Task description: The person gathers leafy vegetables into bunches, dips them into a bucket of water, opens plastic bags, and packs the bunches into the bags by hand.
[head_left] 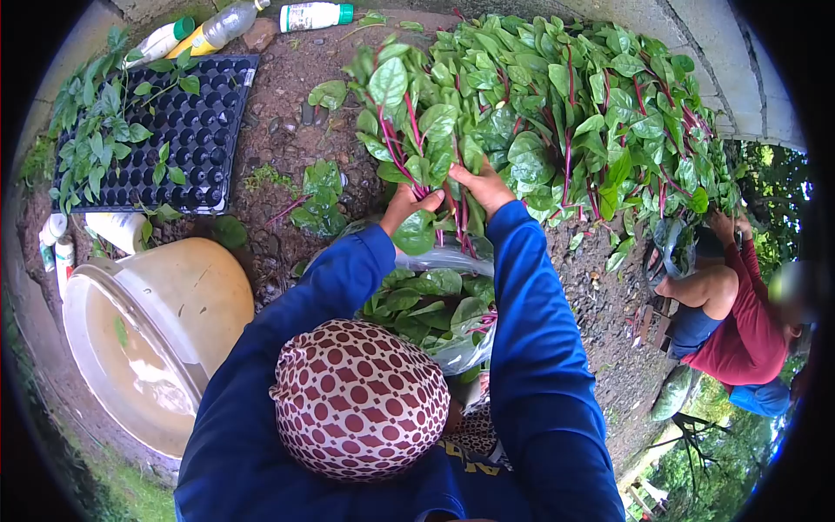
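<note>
Leafy stems with red-purple stalks point(404, 143) are gripped by my left hand point(407, 207), its fingers wrapped round the lower stalks. Close beside it, my right hand point(484, 186) is closed on more stems of the same bunch, thumb pointing toward the left hand. A large heap of the same leafy stems point(574, 113) lies beyond and to the right. Below my hands, between my forearms, a clear plastic bag point(457, 355) holds more green leaves point(426, 300).
At the left are a black seedling tray point(196, 130) with plants and a tilted tub point(187, 304) of cloudy water. Bottles point(315, 16) lie at the top left. A person in a red top point(750, 326) crouches at the right, hands near the heap. A low wall point(722, 70) curves behind.
</note>
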A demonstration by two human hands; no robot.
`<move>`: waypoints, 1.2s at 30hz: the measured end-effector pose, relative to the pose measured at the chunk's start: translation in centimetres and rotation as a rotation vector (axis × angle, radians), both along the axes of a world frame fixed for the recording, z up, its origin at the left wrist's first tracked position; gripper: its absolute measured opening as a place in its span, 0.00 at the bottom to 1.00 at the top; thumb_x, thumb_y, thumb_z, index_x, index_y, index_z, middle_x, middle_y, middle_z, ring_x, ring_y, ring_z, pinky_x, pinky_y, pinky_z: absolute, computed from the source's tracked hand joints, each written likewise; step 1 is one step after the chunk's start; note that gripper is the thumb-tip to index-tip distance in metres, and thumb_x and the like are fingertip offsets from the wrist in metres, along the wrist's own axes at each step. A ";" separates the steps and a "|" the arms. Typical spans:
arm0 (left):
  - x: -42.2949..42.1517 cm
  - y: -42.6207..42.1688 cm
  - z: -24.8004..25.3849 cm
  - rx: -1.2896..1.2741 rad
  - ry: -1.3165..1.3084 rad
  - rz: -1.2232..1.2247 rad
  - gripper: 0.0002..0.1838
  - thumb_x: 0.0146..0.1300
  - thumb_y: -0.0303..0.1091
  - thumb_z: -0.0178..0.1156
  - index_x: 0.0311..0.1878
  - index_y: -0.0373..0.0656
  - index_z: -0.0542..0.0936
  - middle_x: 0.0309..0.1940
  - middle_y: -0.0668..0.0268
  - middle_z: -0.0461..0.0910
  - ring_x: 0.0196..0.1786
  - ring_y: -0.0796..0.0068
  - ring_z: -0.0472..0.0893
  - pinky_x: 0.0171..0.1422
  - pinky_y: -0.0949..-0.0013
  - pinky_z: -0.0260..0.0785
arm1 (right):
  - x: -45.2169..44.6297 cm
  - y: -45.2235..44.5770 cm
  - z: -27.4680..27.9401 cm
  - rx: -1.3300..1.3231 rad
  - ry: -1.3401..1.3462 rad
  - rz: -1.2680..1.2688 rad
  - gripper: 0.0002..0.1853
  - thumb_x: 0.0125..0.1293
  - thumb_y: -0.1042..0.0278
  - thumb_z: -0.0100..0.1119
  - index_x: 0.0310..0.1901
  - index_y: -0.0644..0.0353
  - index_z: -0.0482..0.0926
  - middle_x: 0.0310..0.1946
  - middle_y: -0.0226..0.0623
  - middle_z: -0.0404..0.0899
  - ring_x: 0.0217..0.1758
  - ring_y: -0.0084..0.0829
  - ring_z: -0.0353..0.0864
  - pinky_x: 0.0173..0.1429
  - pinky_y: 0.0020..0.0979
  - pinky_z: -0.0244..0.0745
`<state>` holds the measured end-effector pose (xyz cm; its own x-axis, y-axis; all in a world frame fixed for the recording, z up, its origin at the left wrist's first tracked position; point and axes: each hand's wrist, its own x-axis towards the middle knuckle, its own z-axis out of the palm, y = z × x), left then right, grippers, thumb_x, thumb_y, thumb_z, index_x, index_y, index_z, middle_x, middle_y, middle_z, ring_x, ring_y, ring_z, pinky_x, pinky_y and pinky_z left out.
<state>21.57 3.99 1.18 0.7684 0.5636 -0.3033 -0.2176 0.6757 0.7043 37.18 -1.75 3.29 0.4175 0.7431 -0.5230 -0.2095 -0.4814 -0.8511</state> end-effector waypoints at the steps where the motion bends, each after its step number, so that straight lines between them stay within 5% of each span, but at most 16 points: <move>1: -0.1 0.4 -1.6 0.107 0.024 -0.058 0.19 0.62 0.27 0.58 0.55 0.40 0.67 0.45 0.69 0.75 0.45 0.80 0.75 0.48 0.71 0.70 | -0.6 0.1 0.2 -0.049 -0.063 -0.027 0.52 0.49 0.48 0.70 0.67 0.67 0.50 0.59 0.47 0.67 0.61 0.38 0.66 0.65 0.34 0.59; 7: -3.6 1.9 -5.7 0.352 -0.240 -0.262 0.18 0.68 0.38 0.52 0.55 0.38 0.69 0.39 0.69 0.75 0.39 0.83 0.74 0.45 0.73 0.68 | -4.0 -0.8 0.9 0.035 -0.017 -0.002 0.64 0.38 0.48 0.78 0.68 0.70 0.43 0.58 0.51 0.67 0.61 0.38 0.67 0.66 0.31 0.60; 8: -3.1 1.4 -7.3 0.228 -0.224 -0.218 0.22 0.67 0.43 0.51 0.57 0.38 0.68 0.41 0.64 0.76 0.41 0.77 0.76 0.49 0.69 0.69 | -4.9 -0.8 0.7 0.005 -0.114 0.024 0.65 0.37 0.49 0.79 0.67 0.71 0.41 0.58 0.49 0.67 0.60 0.35 0.68 0.65 0.30 0.61; 9: -2.7 0.9 -8.9 0.105 -0.212 -0.165 0.26 0.66 0.48 0.49 0.58 0.38 0.68 0.44 0.59 0.77 0.44 0.71 0.78 0.53 0.65 0.71 | -4.7 -0.9 1.0 -0.126 -0.215 0.125 0.60 0.36 0.45 0.77 0.63 0.72 0.52 0.56 0.52 0.69 0.58 0.38 0.70 0.64 0.30 0.63; 11: -2.4 2.3 -7.1 -0.667 -0.384 -0.441 0.30 0.68 0.55 0.43 0.60 0.37 0.67 0.50 0.57 0.76 0.50 0.64 0.78 0.56 0.61 0.70 | -4.4 -0.1 2.6 -0.387 -0.345 0.349 0.51 0.35 0.37 0.74 0.53 0.75 0.71 0.51 0.58 0.73 0.55 0.43 0.74 0.61 0.30 0.66; 12: -2.7 2.6 -3.4 -0.455 -0.158 -0.370 0.34 0.67 0.60 0.38 0.62 0.37 0.65 0.55 0.53 0.73 0.54 0.61 0.76 0.61 0.58 0.68 | -4.2 0.0 2.8 -0.356 -0.299 0.342 0.50 0.35 0.35 0.73 0.50 0.74 0.73 0.50 0.59 0.73 0.54 0.45 0.74 0.61 0.31 0.66; 14: -2.0 2.2 -2.1 -0.412 -0.252 -0.291 0.37 0.67 0.62 0.37 0.63 0.37 0.63 0.55 0.53 0.72 0.53 0.62 0.76 0.60 0.59 0.68 | -4.0 0.2 3.0 -0.296 -0.208 0.338 0.47 0.34 0.33 0.71 0.44 0.73 0.78 0.48 0.62 0.74 0.53 0.49 0.75 0.60 0.32 0.67; 17: -1.8 2.0 -1.9 -0.327 -0.297 -0.222 0.44 0.63 0.69 0.35 0.66 0.38 0.59 0.56 0.52 0.71 0.53 0.63 0.77 0.59 0.61 0.69 | -5.3 0.9 1.7 -0.306 -0.531 0.302 0.47 0.33 0.35 0.72 0.45 0.75 0.77 0.44 0.59 0.77 0.50 0.47 0.77 0.59 0.32 0.68; 20: -2.4 1.3 -3.6 -0.307 -0.248 -0.158 0.46 0.61 0.71 0.34 0.65 0.36 0.60 0.55 0.51 0.73 0.52 0.65 0.77 0.57 0.63 0.71 | -5.6 0.0 0.7 -0.226 -0.530 0.243 0.47 0.32 0.36 0.73 0.41 0.79 0.77 0.41 0.58 0.79 0.45 0.43 0.80 0.57 0.31 0.70; 22: -2.7 0.9 -6.5 -0.313 -0.207 -0.113 0.47 0.60 0.72 0.34 0.64 0.34 0.61 0.53 0.51 0.74 0.51 0.65 0.78 0.56 0.64 0.71 | -5.7 -0.2 2.1 -0.221 -0.374 0.242 0.46 0.32 0.41 0.76 0.40 0.81 0.74 0.40 0.56 0.79 0.44 0.39 0.80 0.55 0.31 0.71; 25: -3.3 2.1 -6.1 -0.354 -0.130 -0.201 0.48 0.59 0.74 0.32 0.53 0.31 0.71 0.41 0.56 0.79 0.39 0.70 0.80 0.45 0.69 0.73 | -4.7 0.1 -0.3 -0.125 -0.452 0.159 0.35 0.40 0.62 0.77 0.49 0.71 0.73 0.43 0.39 0.79 0.44 0.29 0.78 0.56 0.30 0.70; 27: -3.7 3.9 1.5 -0.315 -0.103 -0.325 0.48 0.58 0.75 0.32 0.48 0.31 0.74 0.36 0.60 0.80 0.34 0.72 0.79 0.40 0.71 0.72 | -5.2 0.9 1.3 0.292 -0.177 0.021 0.26 0.47 0.72 0.70 0.49 0.67 0.74 0.44 0.35 0.79 0.44 0.28 0.77 0.54 0.31 0.71; 28: -3.3 3.9 6.7 -0.227 0.050 -0.275 0.47 0.58 0.75 0.30 0.42 0.33 0.76 0.31 0.64 0.80 0.30 0.75 0.78 0.35 0.73 0.70 | -5.4 1.1 2.8 0.280 -0.058 -0.033 0.25 0.48 0.73 0.70 0.50 0.66 0.74 0.44 0.34 0.79 0.44 0.28 0.77 0.54 0.30 0.71; 31: -3.4 4.0 10.6 -0.289 -0.114 -0.222 0.46 0.60 0.73 0.32 0.57 0.35 0.67 0.51 0.59 0.74 0.48 0.72 0.75 0.51 0.69 0.68 | -6.5 1.6 4.4 0.362 0.123 -0.184 0.21 0.52 0.69 0.68 0.47 0.64 0.76 0.41 0.32 0.79 0.41 0.26 0.76 0.52 0.31 0.70; 32: -4.0 4.9 11.0 -0.086 -0.161 -0.305 0.46 0.61 0.72 0.33 0.65 0.38 0.59 0.60 0.57 0.66 0.59 0.68 0.69 0.62 0.64 0.62 | -6.7 1.6 4.7 0.347 0.142 -0.194 0.20 0.53 0.67 0.67 0.47 0.63 0.77 0.40 0.32 0.79 0.41 0.26 0.76 0.50 0.31 0.71; 36: -6.2 3.8 17.2 0.210 -0.083 -0.294 0.48 0.61 0.71 0.34 0.72 0.40 0.45 0.72 0.57 0.45 0.72 0.66 0.51 0.71 0.62 0.50 | -7.7 1.0 6.5 0.574 0.397 -0.195 0.20 0.57 0.61 0.62 0.49 0.60 0.74 0.42 0.36 0.78 0.42 0.31 0.79 0.47 0.35 0.77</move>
<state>15.34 7.79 18.33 0.9238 0.3583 -0.1350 -0.0974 0.5608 0.8222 29.49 -0.71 9.77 0.4297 0.8777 -0.2122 -0.5918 0.0962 -0.8004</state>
